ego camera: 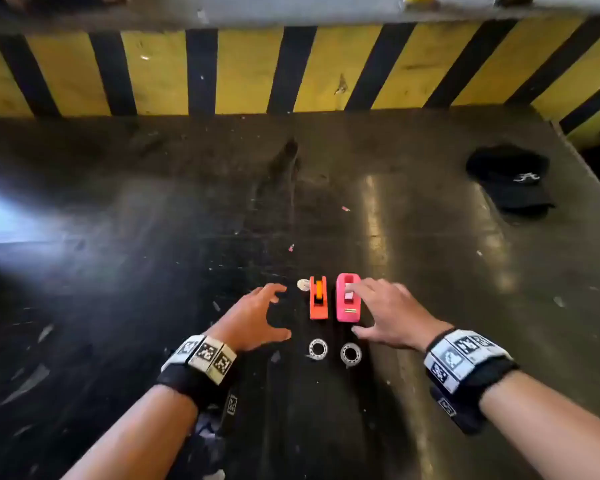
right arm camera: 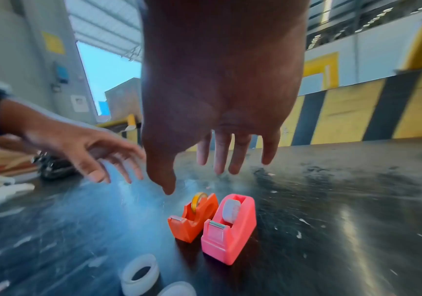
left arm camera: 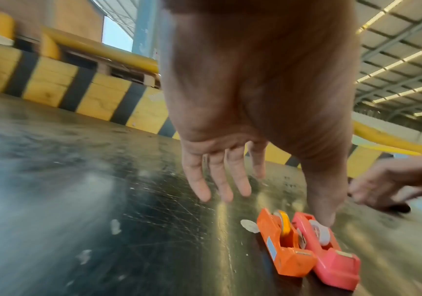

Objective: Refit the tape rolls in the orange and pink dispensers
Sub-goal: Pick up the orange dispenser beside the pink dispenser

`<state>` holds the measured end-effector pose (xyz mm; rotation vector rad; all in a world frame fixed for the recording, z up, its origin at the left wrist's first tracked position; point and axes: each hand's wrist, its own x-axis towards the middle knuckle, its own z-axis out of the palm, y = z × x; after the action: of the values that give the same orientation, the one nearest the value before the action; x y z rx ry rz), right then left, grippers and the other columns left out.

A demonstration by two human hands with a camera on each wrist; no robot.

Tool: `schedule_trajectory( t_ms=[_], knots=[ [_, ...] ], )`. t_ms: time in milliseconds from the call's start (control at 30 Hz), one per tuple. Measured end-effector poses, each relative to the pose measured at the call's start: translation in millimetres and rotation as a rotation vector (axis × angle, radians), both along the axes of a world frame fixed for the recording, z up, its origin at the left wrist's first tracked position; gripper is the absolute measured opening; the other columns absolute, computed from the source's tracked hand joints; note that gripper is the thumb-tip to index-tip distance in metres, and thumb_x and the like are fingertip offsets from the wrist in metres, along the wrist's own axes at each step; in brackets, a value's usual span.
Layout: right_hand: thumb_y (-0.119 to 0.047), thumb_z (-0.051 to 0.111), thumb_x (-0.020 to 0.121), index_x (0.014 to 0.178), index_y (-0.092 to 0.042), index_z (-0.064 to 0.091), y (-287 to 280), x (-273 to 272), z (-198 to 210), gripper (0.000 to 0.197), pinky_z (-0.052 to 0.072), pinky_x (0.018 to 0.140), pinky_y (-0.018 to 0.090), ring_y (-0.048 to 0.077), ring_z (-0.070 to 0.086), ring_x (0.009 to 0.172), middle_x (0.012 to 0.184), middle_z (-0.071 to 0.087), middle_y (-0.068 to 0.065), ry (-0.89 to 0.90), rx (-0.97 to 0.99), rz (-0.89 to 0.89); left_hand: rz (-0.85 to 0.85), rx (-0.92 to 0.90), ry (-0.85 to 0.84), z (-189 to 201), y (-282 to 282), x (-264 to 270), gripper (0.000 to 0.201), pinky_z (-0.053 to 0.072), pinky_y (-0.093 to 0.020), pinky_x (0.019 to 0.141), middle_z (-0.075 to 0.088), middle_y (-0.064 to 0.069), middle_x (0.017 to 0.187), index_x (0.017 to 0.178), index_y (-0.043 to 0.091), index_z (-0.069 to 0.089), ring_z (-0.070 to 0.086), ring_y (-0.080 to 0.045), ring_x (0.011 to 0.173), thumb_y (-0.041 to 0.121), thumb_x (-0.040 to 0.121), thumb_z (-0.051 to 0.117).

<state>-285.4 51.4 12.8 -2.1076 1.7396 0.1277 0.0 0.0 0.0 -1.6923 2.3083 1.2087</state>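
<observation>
Dark scuffed metal table (ego camera: 430, 271), glossy w/ white scratches and specks. Orange dispenser (ego camera: 318, 302) and pink dispenser (ego camera: 348, 299) stand side by side, just apart, between the two hands. Each has a roll seated: yellowish roll (right arm camera: 197, 201) in the orange one, whitish roll (right arm camera: 232, 210) in the pink one. Cutter ends face the person.

Left hand (ego camera: 257, 318) hovers just left of the orange dispenser, fingers (left arm camera: 220, 180) spread and relaxed, holding nothing; thumb and forefinger form a wide C. Right hand (ego camera: 390, 315) is at the right side of the pink dispenser, fingers (right arm camera: 221, 154) straight and spread, holding nothing. In the head view the forefinger tip overlaps the pink dispenser's top; can't tell if it touches.

Nearer the person than both thumbs: two empty clear tape cores (ego camera: 318, 348) and (ego camera: 351, 354), side by side, apart from the dispensers. A small pale disc (ego camera: 303, 284) lies just beyond the left fingertips, beside the orange dispenser's far end.

Open table well beyond the fingers up to the yellow-black striped barrier (ego camera: 291, 71) at the far edge. Black cap (ego camera: 510, 180) sits far right, near the table's right edge. Wide bare stretch left of the left hand.
</observation>
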Motion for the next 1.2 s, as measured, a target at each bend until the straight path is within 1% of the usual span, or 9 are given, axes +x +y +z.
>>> schedule_trajectory(
  t_ms=[100,200,300,467,633,700,767,933,1200],
  knots=[
    [-0.059,0.080,0.072,0.158,-0.027,0.033,-35,19,-21,0.102,0.025,0.122,0.052,0.023,0.039,0.146,0.159,0.040,-0.004,0.105,-0.003,0.077,-0.089,-0.073,-0.068,-26,-28,-30,0.115,0.042,-0.046,0.117,0.047,-0.006,0.153,0.159,0.024,0.027,0.047,-0.028,0.141,0.040,0.065,0.091],
    [-0.063,0.081,0.069,0.161,-0.022,0.027,-54,34,-44,0.114,0.015,0.125,0.061,0.024,0.031,0.152,0.164,0.034,0.000,0.167,0.041,0.108,-0.151,-0.087,-0.202,-49,-37,-53,0.124,0.039,-0.058,0.116,0.033,-0.004,0.165,0.163,0.024,0.017,0.036,-0.035,0.148,0.043,0.065,0.091],
    [-0.067,0.080,0.068,0.159,-0.018,0.031,-64,39,-60,0.114,0.012,0.126,0.063,0.025,0.037,0.149,0.161,0.040,0.002,0.212,0.022,0.149,-0.189,-0.113,-0.226,-67,-43,-62,0.125,0.036,-0.062,0.117,0.028,-0.002,0.168,0.164,0.022,0.015,0.029,-0.033,0.153,0.043,0.067,0.091],
    [-0.064,0.078,0.071,0.154,-0.016,0.042,-68,43,-79,0.102,0.009,0.126,0.064,0.024,0.048,0.142,0.152,0.051,0.002,0.168,-0.021,0.139,-0.182,-0.114,-0.192,-82,-47,-62,0.115,0.031,-0.059,0.119,0.034,-0.001,0.165,0.162,0.022,0.022,0.029,-0.031,0.152,0.041,0.070,0.089],
    [-0.057,0.080,0.065,0.154,-0.015,0.042,-59,39,-79,0.105,0.020,0.126,0.054,0.024,0.050,0.140,0.149,0.053,0.002,-0.041,-0.066,0.072,-0.160,-0.113,-0.036,-79,-47,-49,0.106,0.038,-0.059,0.116,0.048,-0.001,0.153,0.152,0.027,0.032,0.040,-0.031,0.144,0.043,0.063,0.089],
    [-0.051,0.084,0.067,0.156,-0.015,0.040,-50,36,-73,0.106,0.028,0.121,0.037,0.023,0.046,0.140,0.151,0.050,0.002,-0.204,-0.071,0.020,-0.144,-0.107,0.034,-73,-44,-39,0.103,0.041,-0.045,0.113,0.054,-0.001,0.144,0.148,0.028,0.034,0.046,-0.027,0.137,0.043,0.063,0.089],
    [-0.046,0.089,0.069,0.158,-0.017,0.036,-40,34,-67,0.107,0.029,0.110,0.024,0.019,0.041,0.143,0.156,0.046,0.000,-0.337,-0.023,-0.024,-0.150,-0.090,0.070,-66,-40,-30,0.102,0.041,-0.035,0.109,0.055,0.000,0.143,0.147,0.031,0.033,0.046,-0.021,0.135,0.042,0.064,0.090],
    [-0.044,0.092,0.067,0.155,-0.024,0.036,-28,37,-60,0.106,0.044,0.103,0.027,0.014,0.048,0.133,0.149,0.049,-0.004,-0.433,0.054,-0.055,-0.189,-0.077,0.079,-50,-29,-17,0.102,0.045,-0.041,0.112,0.053,0.004,0.146,0.146,0.033,0.032,0.050,-0.017,0.132,0.050,0.062,0.089],
    [-0.039,0.093,0.067,0.154,-0.023,0.037,-24,43,-46,0.104,0.043,0.099,0.024,0.010,0.047,0.124,0.147,0.050,-0.002,-0.449,0.057,-0.036,-0.180,-0.053,0.133,-37,-19,-9,0.098,0.045,-0.040,0.109,0.051,0.005,0.145,0.143,0.032,0.032,0.056,-0.018,0.124,0.047,0.065,0.088]
  ],
)
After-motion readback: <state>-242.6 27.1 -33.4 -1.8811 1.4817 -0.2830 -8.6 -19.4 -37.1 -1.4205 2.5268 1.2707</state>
